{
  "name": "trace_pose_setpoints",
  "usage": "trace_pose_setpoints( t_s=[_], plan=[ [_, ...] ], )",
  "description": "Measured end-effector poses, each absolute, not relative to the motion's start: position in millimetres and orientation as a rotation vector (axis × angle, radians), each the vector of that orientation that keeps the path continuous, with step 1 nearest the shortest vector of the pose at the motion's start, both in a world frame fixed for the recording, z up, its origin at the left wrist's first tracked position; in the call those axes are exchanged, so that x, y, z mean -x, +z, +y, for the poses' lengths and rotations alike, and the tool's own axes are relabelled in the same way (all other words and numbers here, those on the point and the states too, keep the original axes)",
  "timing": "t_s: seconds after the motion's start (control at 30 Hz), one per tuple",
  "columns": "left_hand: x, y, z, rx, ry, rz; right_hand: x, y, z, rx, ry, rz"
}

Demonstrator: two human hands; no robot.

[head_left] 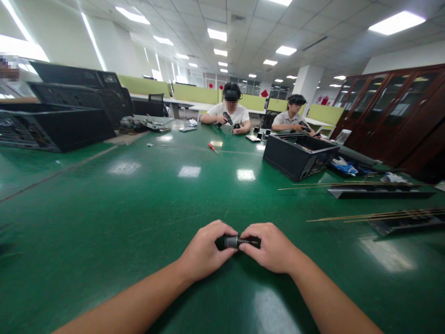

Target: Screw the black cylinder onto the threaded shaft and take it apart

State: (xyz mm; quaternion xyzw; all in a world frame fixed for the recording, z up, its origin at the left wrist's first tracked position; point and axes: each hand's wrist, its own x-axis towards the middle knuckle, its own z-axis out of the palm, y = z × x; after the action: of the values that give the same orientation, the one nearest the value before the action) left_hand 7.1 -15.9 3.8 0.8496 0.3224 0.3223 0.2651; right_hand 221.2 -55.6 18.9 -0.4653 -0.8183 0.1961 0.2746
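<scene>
A person's two bare hands meet low in the middle of the view, over a glossy green bench (146, 199); between them, just above the surface or resting on it, I cannot tell which, is a small dark cylindrical piece (231, 242) with a grey band and a thin metal shaft pointing right; the left grip (207, 249) is closed around the thick end, thumb below and fingers above; the right grip (273, 248) is curved in a narrow C around the shaft, its fingertips (244, 248) close to the grey band, though I cannot tell how firmly it holds anything; both forearms reach in from the bottom edge

Beyond the hands, near the middle of the bench, lies a red-handled screwdriver (212, 148); at right stands an open black computer case (283, 160), with thin yellowish rods (325, 219) and dark metal strips (380, 191) nearer the hands; at left, more black computer cases (85, 127) stand beside loose parts (153, 124); across the bench, a person in a white shirt (239, 112) holds a power drill (227, 118), and a second person (284, 118) sits to the right of them, also holding a dark tool (305, 125)
</scene>
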Motion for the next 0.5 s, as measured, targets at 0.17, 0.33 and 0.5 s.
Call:
trace_pose_setpoints(
  t_s=[0.17,0.33,0.5],
  plan=[
    [-7.3,4.2,-15.4,-2.3,0.892,0.88,-222.5,20.0,-55.5,1.265,0.505,-2.206],
    [-6.6,3.7,-15.4,-2.302,0.91,0.874,-221.8,19.8,-55.8,1.271,0.493,-2.203],
    [-6.2,1.8,-14.0,-2.292,0.921,0.877,-220.4,19.9,-57.0,1.29,0.478,-2.195]
  ],
)
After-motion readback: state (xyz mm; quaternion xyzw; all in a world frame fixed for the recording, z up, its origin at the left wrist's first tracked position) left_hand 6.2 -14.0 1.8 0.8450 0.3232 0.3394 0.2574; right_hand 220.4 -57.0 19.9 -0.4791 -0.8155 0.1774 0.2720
